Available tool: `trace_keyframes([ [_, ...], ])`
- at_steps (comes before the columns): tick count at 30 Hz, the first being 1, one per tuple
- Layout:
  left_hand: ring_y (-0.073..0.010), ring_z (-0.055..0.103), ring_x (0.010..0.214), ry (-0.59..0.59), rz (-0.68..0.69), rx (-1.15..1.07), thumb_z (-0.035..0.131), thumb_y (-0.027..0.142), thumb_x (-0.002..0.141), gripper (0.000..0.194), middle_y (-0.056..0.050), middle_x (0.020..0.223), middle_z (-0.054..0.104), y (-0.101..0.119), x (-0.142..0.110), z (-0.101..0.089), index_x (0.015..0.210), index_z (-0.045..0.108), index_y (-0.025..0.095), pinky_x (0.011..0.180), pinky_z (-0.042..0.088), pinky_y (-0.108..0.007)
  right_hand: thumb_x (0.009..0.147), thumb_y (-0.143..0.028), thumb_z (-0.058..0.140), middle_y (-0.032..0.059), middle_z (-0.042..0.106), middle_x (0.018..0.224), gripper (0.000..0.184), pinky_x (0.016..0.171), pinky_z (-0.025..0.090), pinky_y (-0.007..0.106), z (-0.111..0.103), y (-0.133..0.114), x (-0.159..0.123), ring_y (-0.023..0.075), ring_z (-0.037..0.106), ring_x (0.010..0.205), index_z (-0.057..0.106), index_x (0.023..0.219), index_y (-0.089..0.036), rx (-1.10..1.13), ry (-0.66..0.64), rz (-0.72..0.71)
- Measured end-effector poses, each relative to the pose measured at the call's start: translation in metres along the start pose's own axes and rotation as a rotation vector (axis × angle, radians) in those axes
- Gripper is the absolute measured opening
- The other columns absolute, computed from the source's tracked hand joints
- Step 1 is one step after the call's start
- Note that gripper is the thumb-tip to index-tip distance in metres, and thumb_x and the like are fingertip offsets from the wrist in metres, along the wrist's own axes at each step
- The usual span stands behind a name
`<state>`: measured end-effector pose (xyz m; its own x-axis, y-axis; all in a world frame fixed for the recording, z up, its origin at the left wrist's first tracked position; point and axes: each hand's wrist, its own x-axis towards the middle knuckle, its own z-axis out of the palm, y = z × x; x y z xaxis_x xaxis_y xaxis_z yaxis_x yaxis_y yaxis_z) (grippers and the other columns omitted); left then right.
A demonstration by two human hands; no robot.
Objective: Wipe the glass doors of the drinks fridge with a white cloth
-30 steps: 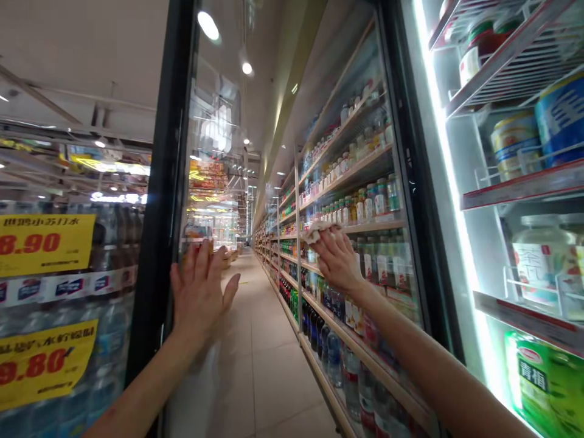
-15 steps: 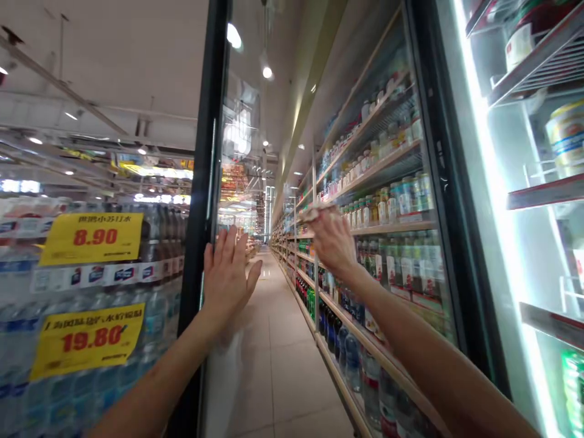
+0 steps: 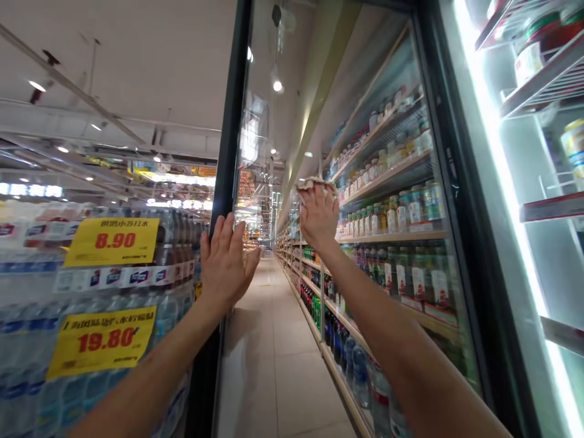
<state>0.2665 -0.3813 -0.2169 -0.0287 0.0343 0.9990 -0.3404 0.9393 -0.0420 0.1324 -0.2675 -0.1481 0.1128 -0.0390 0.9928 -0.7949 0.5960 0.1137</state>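
Observation:
An open glass fridge door [image 3: 292, 340] stands in front of me, edge-on at its black frame [image 3: 230, 152]. My left hand [image 3: 225, 261] lies flat against the door near that frame, fingers stretched up and open. My right hand [image 3: 318, 214] is raised against the glass and presses a crumpled pale cloth [image 3: 314, 183] to the pane with closed fingers. Through the glass I see the aisle and its shelves of bottles.
Lit fridge shelves [image 3: 547, 207] with jars and cans stand at the right. Stacked water bottles with yellow price tags [image 3: 112, 241] fill the left. A long tiled aisle [image 3: 274, 316] runs ahead, with drink shelves [image 3: 387, 176] along its right side.
My right hand with the cloth has moved up the glass. My left hand stays flat on the door. My view has swung left, so less of the fridge interior shows.

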Motion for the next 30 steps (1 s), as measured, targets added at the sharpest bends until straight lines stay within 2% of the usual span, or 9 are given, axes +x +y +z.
trace_keyframes([
  [1,-0.0225,0.016,0.136,0.003,-0.007,-0.001,0.032,0.043,0.085,0.056,-0.011,0.145,0.024,-0.001,0.002,-0.001,0.134,0.031,0.015,0.109,0.009,-0.044,0.085,-0.024,0.038,0.0039,0.035,0.14,0.044,0.103,0.021,0.056,0.001,-0.005,0.001,0.0304,0.02,0.131,0.043,0.128,-0.026,0.003,-0.006,-0.011],
  [6,-0.0228,0.015,0.136,0.021,-0.011,-0.012,0.031,0.042,0.085,0.057,-0.011,0.146,0.023,-0.003,0.015,-0.002,0.135,0.029,0.014,0.109,0.01,-0.043,0.088,-0.031,0.036,-0.0045,0.039,0.138,0.038,0.107,0.02,0.048,0.005,-0.027,0.003,0.024,0.021,0.132,0.046,0.125,-0.031,0.022,-0.191,-0.567],
  [12,-0.0226,0.014,0.136,-0.004,0.046,-0.001,0.032,0.042,0.085,0.057,-0.01,0.146,0.022,0.003,0.029,0.011,0.135,0.028,0.015,0.11,0.008,-0.043,0.086,-0.023,0.036,0.0071,0.034,0.14,0.044,0.1,0.024,0.057,-0.018,0.046,0.034,0.0322,0.024,0.13,0.043,0.13,-0.025,-0.093,-0.008,0.13],
  [17,-0.0228,0.013,0.136,-0.046,0.06,0.012,0.029,0.044,0.086,0.058,-0.01,0.147,0.019,0.02,0.036,0.032,0.135,0.028,0.015,0.109,0.009,-0.044,0.086,-0.027,0.038,-0.0012,0.035,0.141,0.043,0.105,0.023,0.046,-0.03,0.077,0.011,0.0241,0.021,0.132,0.044,0.128,-0.033,-0.109,-0.146,-0.294],
  [19,-0.0241,0.013,0.136,-0.063,0.044,0.014,0.028,0.044,0.085,0.058,-0.011,0.147,0.018,0.023,0.037,0.038,0.135,0.029,0.014,0.109,0.01,-0.046,0.086,-0.027,0.037,0.0002,0.034,0.141,0.043,0.104,0.024,0.047,-0.036,0.098,0.009,0.0246,0.024,0.13,0.044,0.128,-0.033,-0.159,-0.125,-0.204],
  [23,-0.0254,0.014,0.136,-0.073,0.023,0.007,0.026,0.044,0.085,0.058,-0.012,0.147,0.02,0.023,0.037,0.044,0.135,0.029,0.014,0.107,0.012,-0.049,0.086,-0.026,0.032,0.0106,0.035,0.139,0.045,0.096,0.029,0.053,-0.049,0.145,0.014,0.0307,0.034,0.123,0.045,0.129,-0.022,-0.262,0.088,0.323],
  [25,-0.0254,0.014,0.136,-0.065,0.025,0.004,0.025,0.043,0.086,0.058,-0.012,0.147,0.02,0.022,0.037,0.045,0.135,0.029,0.014,0.107,0.012,-0.049,0.085,-0.026,0.031,0.0111,0.036,0.138,0.046,0.096,0.03,0.052,-0.053,0.157,0.01,0.0305,0.035,0.122,0.045,0.129,-0.021,-0.262,0.105,0.306],
  [28,-0.0253,0.013,0.136,-0.053,0.026,-0.006,0.024,0.043,0.086,0.059,-0.012,0.146,0.022,0.022,0.037,0.046,0.136,0.027,0.014,0.108,0.011,-0.05,0.085,-0.029,0.034,0.0037,0.035,0.14,0.045,0.101,0.027,0.044,-0.059,0.169,-0.001,0.0257,0.03,0.126,0.044,0.129,-0.028,-0.235,-0.042,0.027],
  [30,-0.0256,0.013,0.136,-0.054,0.029,-0.011,0.025,0.043,0.086,0.059,-0.012,0.146,0.022,0.022,0.037,0.047,0.136,0.028,0.013,0.108,0.01,-0.049,0.085,-0.028,0.036,0.0043,0.035,0.14,0.045,0.102,0.026,0.044,-0.068,0.185,-0.006,0.0257,0.03,0.126,0.044,0.129,-0.028,-0.248,-0.063,0.095],
])
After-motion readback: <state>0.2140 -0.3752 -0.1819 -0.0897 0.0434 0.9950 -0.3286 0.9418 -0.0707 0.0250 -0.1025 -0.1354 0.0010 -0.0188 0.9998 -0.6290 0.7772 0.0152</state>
